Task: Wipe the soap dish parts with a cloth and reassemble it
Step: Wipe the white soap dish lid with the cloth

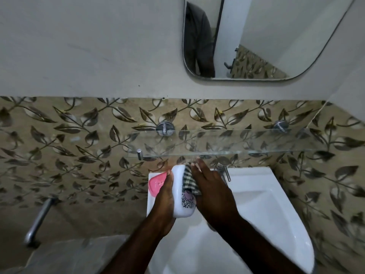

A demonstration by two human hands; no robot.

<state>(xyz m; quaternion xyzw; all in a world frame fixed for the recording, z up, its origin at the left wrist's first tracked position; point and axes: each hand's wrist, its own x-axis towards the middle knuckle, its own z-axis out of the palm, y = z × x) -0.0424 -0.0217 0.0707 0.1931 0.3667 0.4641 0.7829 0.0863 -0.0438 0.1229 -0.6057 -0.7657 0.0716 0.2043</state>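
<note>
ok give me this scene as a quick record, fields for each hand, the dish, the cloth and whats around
left hand: grips the white dish part from its left side
right hand: straight fingers press the checked cloth against the white dish part
dish position: held over the left edge of the sink
pink piece: on the sink ledge, partly behind the left hand; soap or insert, cannot tell
above: tap, glass shelf

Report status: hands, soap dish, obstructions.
Left hand grips white dish shell. Right hand presses checked cloth on it. Pink piece lies on sink ledge. Nothing blocking.
</note>
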